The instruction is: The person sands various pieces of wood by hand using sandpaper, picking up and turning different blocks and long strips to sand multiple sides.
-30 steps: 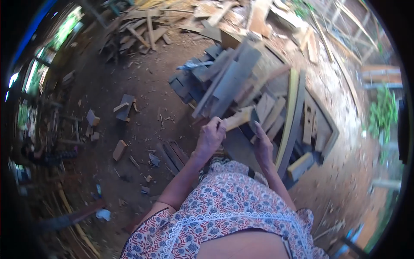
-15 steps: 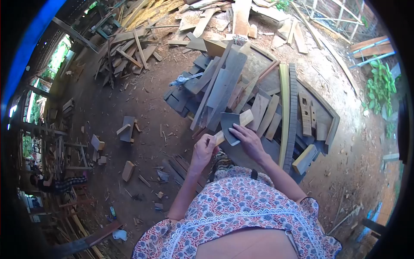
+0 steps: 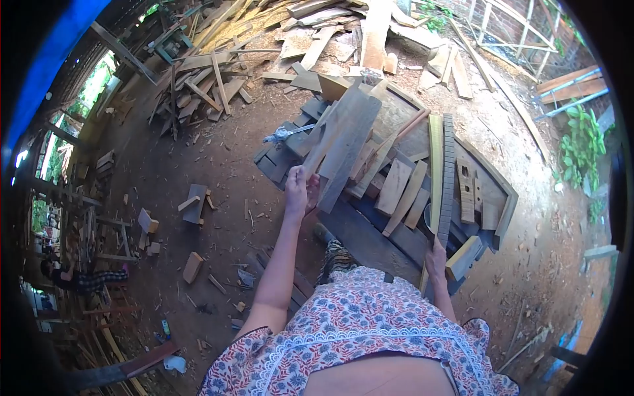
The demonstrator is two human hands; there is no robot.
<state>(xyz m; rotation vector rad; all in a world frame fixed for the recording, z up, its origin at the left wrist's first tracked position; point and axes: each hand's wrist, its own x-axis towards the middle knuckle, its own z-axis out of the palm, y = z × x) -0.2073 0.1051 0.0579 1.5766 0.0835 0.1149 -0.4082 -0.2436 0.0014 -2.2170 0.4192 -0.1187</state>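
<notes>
Woodworking workshop (rough, dirt-floored), with stacked boards (image 3: pixel 350 135) and offcuts (image 3: pixel 193 267)

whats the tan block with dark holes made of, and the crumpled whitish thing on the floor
The tan block with dark holes looks like bare wood: warm brown, no visible paint. The crumpled whitish thing is probably thin, unprinted plastic, judging by its pale, loose folds; cloth is possible.

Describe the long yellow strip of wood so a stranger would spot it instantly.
Start at the cluttered worktop before the person. Right of its middle, the yellow strip runs away from the right hand. It is long and yellow, whereas the dark strip along its right is ridged crosswise.
</notes>
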